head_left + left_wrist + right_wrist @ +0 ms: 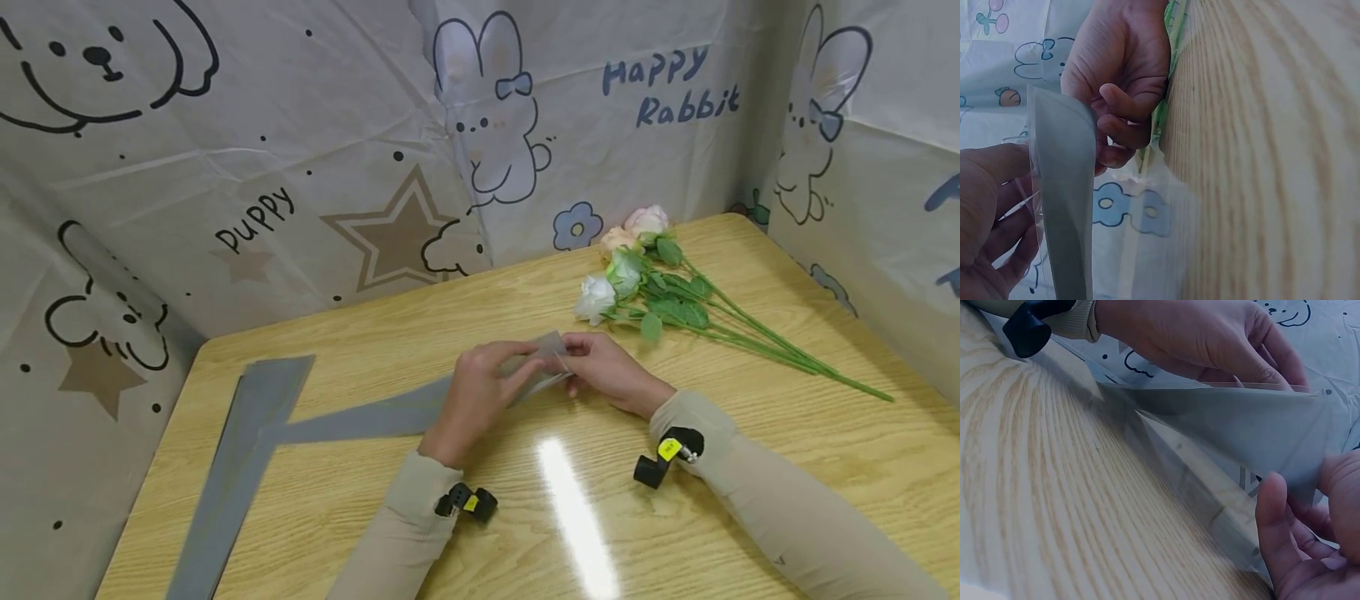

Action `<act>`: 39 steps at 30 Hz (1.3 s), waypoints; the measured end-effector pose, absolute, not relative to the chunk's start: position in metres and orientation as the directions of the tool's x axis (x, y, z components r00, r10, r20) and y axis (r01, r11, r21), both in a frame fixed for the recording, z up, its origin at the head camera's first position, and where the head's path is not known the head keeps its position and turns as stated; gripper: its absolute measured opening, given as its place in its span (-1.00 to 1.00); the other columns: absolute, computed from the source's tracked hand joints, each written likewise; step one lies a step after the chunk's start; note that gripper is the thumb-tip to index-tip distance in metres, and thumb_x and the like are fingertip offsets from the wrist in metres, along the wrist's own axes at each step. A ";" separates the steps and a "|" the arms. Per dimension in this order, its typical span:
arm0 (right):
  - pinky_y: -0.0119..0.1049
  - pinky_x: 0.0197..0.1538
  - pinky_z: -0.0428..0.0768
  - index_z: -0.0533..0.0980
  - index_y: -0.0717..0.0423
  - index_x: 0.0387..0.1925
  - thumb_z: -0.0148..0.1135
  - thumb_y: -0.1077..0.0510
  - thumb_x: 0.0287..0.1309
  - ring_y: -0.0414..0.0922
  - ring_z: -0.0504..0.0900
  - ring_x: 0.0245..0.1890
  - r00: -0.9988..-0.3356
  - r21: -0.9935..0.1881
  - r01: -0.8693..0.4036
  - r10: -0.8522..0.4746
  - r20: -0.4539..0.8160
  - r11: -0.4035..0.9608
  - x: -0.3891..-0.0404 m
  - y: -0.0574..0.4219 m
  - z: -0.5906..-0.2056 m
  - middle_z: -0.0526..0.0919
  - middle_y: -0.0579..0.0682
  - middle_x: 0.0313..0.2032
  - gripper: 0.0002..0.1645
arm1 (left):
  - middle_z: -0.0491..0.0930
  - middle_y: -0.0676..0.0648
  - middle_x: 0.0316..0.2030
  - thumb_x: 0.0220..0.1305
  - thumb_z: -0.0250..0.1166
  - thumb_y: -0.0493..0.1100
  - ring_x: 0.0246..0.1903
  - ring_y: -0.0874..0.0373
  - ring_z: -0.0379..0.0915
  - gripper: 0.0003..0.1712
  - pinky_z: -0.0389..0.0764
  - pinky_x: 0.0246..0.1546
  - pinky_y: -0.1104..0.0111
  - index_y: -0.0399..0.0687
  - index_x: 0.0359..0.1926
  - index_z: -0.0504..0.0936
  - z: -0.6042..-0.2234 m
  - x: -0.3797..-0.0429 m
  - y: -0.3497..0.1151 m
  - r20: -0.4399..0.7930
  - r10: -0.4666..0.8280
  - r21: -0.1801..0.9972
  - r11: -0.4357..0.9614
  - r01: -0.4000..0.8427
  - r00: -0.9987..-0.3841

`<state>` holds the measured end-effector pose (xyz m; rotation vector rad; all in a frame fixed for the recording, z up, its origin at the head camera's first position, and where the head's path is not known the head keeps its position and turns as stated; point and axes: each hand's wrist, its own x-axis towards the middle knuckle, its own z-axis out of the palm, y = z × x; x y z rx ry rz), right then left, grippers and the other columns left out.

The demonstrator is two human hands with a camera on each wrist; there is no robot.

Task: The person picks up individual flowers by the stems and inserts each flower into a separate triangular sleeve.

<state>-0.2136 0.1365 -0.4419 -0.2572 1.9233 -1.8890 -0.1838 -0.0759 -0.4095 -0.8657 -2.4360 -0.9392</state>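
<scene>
Beige sleeves [795, 500] sit nearest, at 7 and 4 o'clock over the wood-grain surface [652, 533]. Left hand [480, 392] and right hand [611, 375] are close together, both pinching a thin gray sheet [397, 408] mid-surface, its tail pointing to 9 o'clock. Guessing the 2 pinches stop it and its clear film [1210, 506] flopping. From the hands, more gray sheets [247, 450] lie around 8 o'clock, roses [622, 271] at 2, probably to leave elbow room lol.

Room above the tabletop [660, 542] between sleeves [408, 525], flowers [678, 312] at far right, grey strips [243, 450] barring left, cloth [360, 108] behind
</scene>
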 end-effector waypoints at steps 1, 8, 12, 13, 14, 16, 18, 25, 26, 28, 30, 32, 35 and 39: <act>-0.41 -0.39 0.63 0.51 0.34 0.17 0.23 0.13 0.45 -0.24 0.59 -0.41 -0.890 -0.983 0.174 -0.420 -0.180 0.053 -0.213 0.137 -0.442 0.69 -0.16 -0.26 -0.58 | 0.83 -0.16 -0.13 0.31 0.45 -0.12 -0.11 0.00 0.81 -0.73 0.78 0.01 0.21 -0.19 -0.05 0.80 -0.410 -0.184 -0.076 0.542 0.407 0.463 0.585 0.665 -0.735; -0.38 -0.37 0.68 0.50 0.31 0.09 0.09 0.12 0.52 -0.20 0.63 -0.40 -0.900 -0.979 0.195 -0.385 -0.202 0.056 -0.216 0.142 -0.442 0.63 -0.10 -0.28 -0.66 | 0.83 -0.15 -0.13 0.31 0.45 -0.12 -0.12 0.01 0.81 -0.73 0.78 0.00 0.22 -0.19 -0.06 0.80 -0.410 -0.185 -0.076 0.541 0.410 0.456 0.591 0.665 -0.735; -0.39 -0.34 0.69 0.52 0.26 0.04 0.12 0.09 0.52 -0.21 0.61 -0.39 -0.914 -0.975 0.213 -0.340 -0.222 0.065 -0.217 0.147 -0.436 0.58 -0.08 -0.30 -0.69 | 0.84 -0.14 -0.14 0.31 0.45 -0.12 -0.13 0.03 0.81 -0.74 0.79 -0.03 0.24 -0.18 -0.07 0.80 -0.412 -0.186 -0.077 0.552 0.403 0.445 0.598 0.667 -0.730; -0.40 -0.35 0.69 0.52 0.26 0.04 0.13 0.08 0.51 -0.21 0.61 -0.39 -0.917 -0.974 0.218 -0.329 -0.227 0.067 -0.218 0.148 -0.434 0.59 -0.08 -0.31 -0.69 | 0.84 -0.13 -0.15 0.30 0.46 -0.12 -0.13 0.03 0.81 -0.74 0.79 -0.03 0.24 -0.17 -0.07 0.80 -0.413 -0.186 -0.077 0.556 0.401 0.442 0.598 0.668 -0.728; -0.41 -0.34 0.68 0.53 0.26 0.05 0.13 0.09 0.51 -0.21 0.62 -0.38 -0.918 -0.973 0.222 -0.320 -0.233 0.069 -0.218 0.149 -0.432 0.61 -0.08 -0.28 -0.69 | 0.84 -0.14 -0.15 0.30 0.46 -0.12 -0.13 0.03 0.81 -0.74 0.79 -0.04 0.24 -0.18 -0.08 0.80 -0.413 -0.186 -0.077 0.560 0.399 0.442 0.597 0.670 -0.726; -0.42 -0.34 0.68 0.53 0.27 0.06 0.12 0.09 0.51 -0.22 0.64 -0.36 -0.921 -0.972 0.225 -0.308 -0.237 0.074 -0.218 0.152 -0.429 0.64 -0.08 -0.25 -0.68 | 0.84 -0.13 -0.15 0.29 0.47 -0.12 -0.14 0.03 0.81 -0.74 0.79 -0.04 0.24 -0.18 -0.08 0.80 -0.413 -0.186 -0.077 0.565 0.396 0.441 0.597 0.670 -0.724; -0.41 -0.33 0.69 0.52 0.30 0.07 0.11 0.09 0.52 -0.23 0.65 -0.35 -0.925 -0.973 0.214 -0.303 -0.230 0.085 -0.218 0.154 -0.427 0.66 -0.09 -0.23 -0.66 | 0.84 -0.13 -0.15 0.29 0.47 -0.12 -0.14 0.04 0.81 -0.74 0.79 -0.03 0.24 -0.18 -0.08 0.80 -0.414 -0.186 -0.078 0.565 0.395 0.442 0.596 0.670 -0.724; -0.39 -0.29 0.71 0.47 0.40 0.13 0.09 0.08 0.54 -0.24 0.65 -0.35 -0.941 -0.982 0.139 -0.293 -0.170 0.125 -0.220 0.166 -0.417 0.65 -0.07 -0.21 -0.57 | 0.84 -0.11 -0.16 0.31 0.46 -0.10 -0.13 0.04 0.81 -0.74 0.78 -0.02 0.22 -0.16 -0.08 0.81 -0.414 -0.187 -0.078 0.553 0.388 0.450 0.606 0.656 -0.738; -0.39 -0.29 0.71 0.47 0.41 0.14 0.09 0.07 0.54 -0.24 0.65 -0.35 -0.944 -0.983 0.127 -0.286 -0.161 0.134 -0.220 0.168 -0.415 0.65 -0.07 -0.21 -0.56 | 0.84 -0.11 -0.16 0.31 0.46 -0.09 -0.13 0.05 0.81 -0.74 0.78 -0.02 0.22 -0.15 -0.08 0.81 -0.414 -0.187 -0.078 0.549 0.387 0.454 0.607 0.653 -0.741; -0.38 -0.29 0.70 0.46 0.42 0.14 0.09 0.06 0.54 -0.23 0.65 -0.34 -0.950 -0.983 0.110 -0.275 -0.149 0.150 -0.219 0.173 -0.410 0.64 -0.05 -0.19 -0.54 | 0.84 -0.10 -0.15 0.32 0.46 -0.09 -0.13 0.05 0.81 -0.74 0.78 -0.01 0.22 -0.14 -0.07 0.81 -0.415 -0.186 -0.078 0.543 0.385 0.463 0.605 0.648 -0.746; -0.39 -0.30 0.69 0.46 0.42 0.13 0.10 0.05 0.54 -0.24 0.64 -0.35 -0.955 -0.982 0.101 -0.261 -0.141 0.163 -0.220 0.177 -0.404 0.64 -0.05 -0.19 -0.54 | 0.84 -0.11 -0.15 0.32 0.45 -0.09 -0.12 0.04 0.81 -0.74 0.78 -0.01 0.22 -0.14 -0.07 0.81 -0.415 -0.186 -0.078 0.540 0.386 0.470 0.599 0.648 -0.748; -0.39 -0.32 0.69 0.48 0.40 0.09 0.12 0.05 0.53 -0.24 0.64 -0.36 -0.961 -0.982 0.088 -0.245 -0.127 0.165 -0.220 0.182 -0.397 0.66 -0.05 -0.20 -0.56 | 0.84 -0.11 -0.15 0.32 0.45 -0.09 -0.12 0.04 0.81 -0.74 0.78 0.00 0.23 -0.15 -0.07 0.80 -0.415 -0.186 -0.078 0.538 0.387 0.475 0.595 0.649 -0.749; -0.39 -0.34 0.70 0.49 0.37 0.06 0.13 0.03 0.53 -0.25 0.65 -0.37 -0.973 -0.985 0.059 -0.211 -0.093 0.162 -0.221 0.191 -0.389 0.69 -0.09 -0.23 -0.58 | 0.84 -0.12 -0.14 0.32 0.45 -0.10 -0.12 0.04 0.81 -0.74 0.79 0.00 0.24 -0.16 -0.07 0.80 -0.415 -0.186 -0.079 0.539 0.390 0.477 0.589 0.652 -0.747; -0.37 -0.35 0.71 0.49 0.33 0.07 0.14 0.02 0.52 -0.26 0.67 -0.37 -0.988 -0.983 0.017 -0.149 -0.044 0.180 -0.226 0.206 -0.385 0.70 -0.17 -0.27 -0.58 | 0.84 -0.12 -0.14 0.33 0.45 -0.10 -0.12 0.04 0.81 -0.74 0.79 -0.01 0.25 -0.16 -0.07 0.80 -0.415 -0.186 -0.079 0.540 0.390 0.478 0.588 0.652 -0.746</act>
